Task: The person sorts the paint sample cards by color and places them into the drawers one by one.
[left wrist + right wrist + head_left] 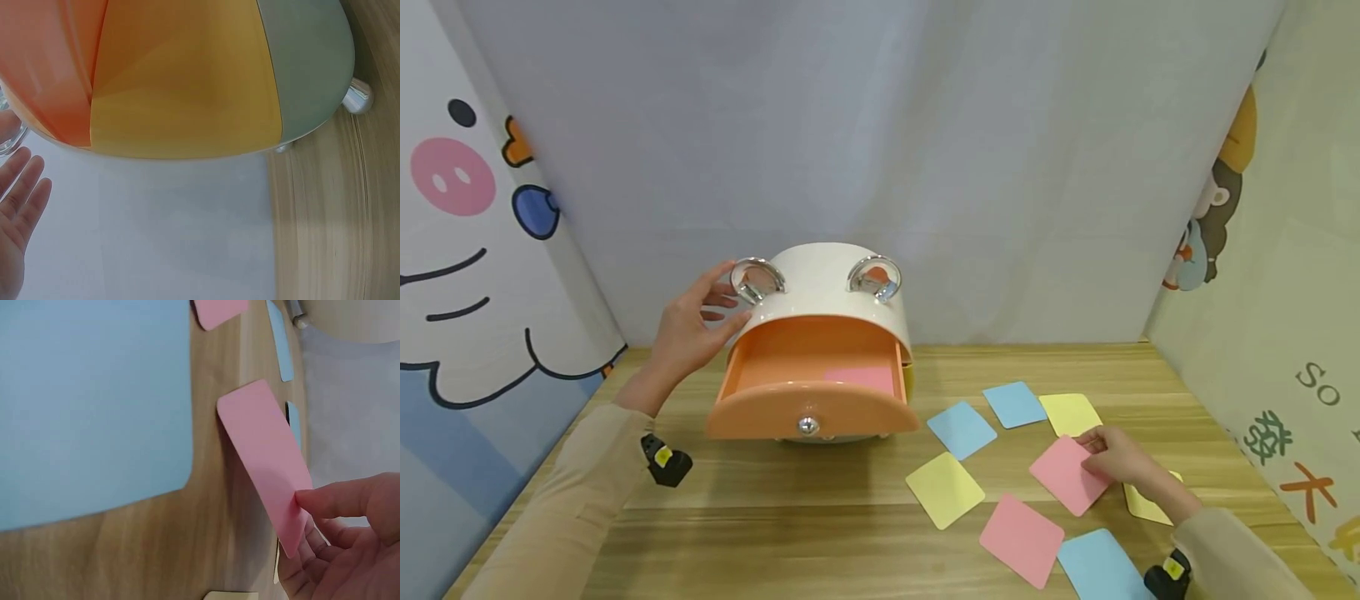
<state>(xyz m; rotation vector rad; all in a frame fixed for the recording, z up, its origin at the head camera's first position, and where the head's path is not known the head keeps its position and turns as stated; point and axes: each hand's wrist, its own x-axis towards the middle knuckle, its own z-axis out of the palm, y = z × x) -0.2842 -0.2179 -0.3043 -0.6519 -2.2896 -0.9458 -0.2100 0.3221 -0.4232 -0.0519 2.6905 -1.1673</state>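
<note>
A pink card [1066,477] is pinched between thumb and fingers of the right hand [1116,454]; the left hand [688,327] is held, fingers apart, beside the box [823,279].

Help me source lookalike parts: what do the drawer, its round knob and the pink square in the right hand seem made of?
Drawer: probably plastic, smooth orange with soft sheen.
Knob: polished metal or chromed plastic, judging by bright silvery highlights.
Pink square: likely matte paper or thin card; no glare, thin edges.
</note>
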